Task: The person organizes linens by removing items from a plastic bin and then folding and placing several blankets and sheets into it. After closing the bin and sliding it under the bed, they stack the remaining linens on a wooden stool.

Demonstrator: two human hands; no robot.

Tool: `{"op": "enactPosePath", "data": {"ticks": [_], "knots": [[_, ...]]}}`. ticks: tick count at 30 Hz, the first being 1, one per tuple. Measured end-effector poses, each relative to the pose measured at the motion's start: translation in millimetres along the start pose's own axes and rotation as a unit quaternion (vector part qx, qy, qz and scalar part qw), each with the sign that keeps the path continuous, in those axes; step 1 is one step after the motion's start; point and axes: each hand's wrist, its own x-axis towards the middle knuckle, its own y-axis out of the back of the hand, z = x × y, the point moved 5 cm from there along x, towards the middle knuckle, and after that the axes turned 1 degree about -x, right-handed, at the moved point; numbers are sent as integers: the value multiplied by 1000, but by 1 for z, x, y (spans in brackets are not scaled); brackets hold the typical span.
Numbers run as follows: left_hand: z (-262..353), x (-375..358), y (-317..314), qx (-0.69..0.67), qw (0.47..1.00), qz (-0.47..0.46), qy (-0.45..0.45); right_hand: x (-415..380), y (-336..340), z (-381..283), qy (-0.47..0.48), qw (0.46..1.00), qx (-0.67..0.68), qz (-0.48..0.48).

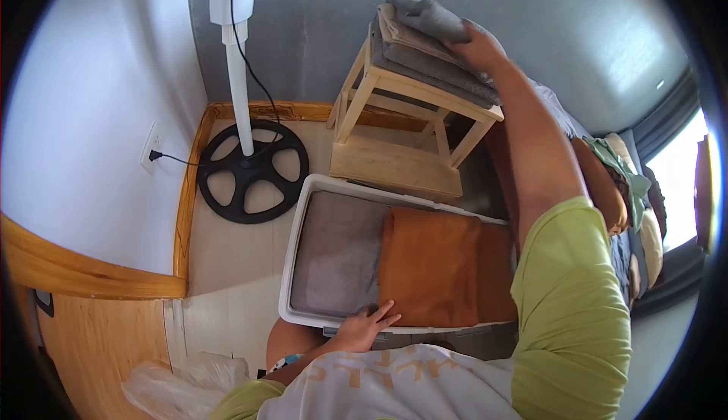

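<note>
My right hand point(475, 50) reaches to the stack on the wooden stool, its fingers closed on a folded grey cloth point(431, 18) at the top. Beneath that cloth lie a beige folded cloth point(406, 32) and a thicker grey folded cloth point(425, 64). Close to my body, my left hand point(362, 331) rests at the near rim of a white storage bin point(287, 280). Its fingers are spread, with the tips at the corner of an orange folded cloth point(431, 268). A grey-brown folded cloth point(337, 253) fills the bin's left side.
The wooden stool point(356, 109) stands behind the bin against the grey wall. A white pole on a black round base point(250, 170) is at the left, its cord running across to a wall outlet point(149, 147). A plastic bag point(189, 382) lies at lower left; piled fabrics point(618, 170) are at right.
</note>
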Motion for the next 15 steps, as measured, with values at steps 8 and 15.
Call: {"op": "enactPosePath", "data": {"ticks": [8,15], "knots": [[2,-2,-4,38,998,-36,28,-21,179,54,-61,928,203,307],[-22,28,26,-287,956,32,41,-184,263,-3,84,854,382,342]]}}
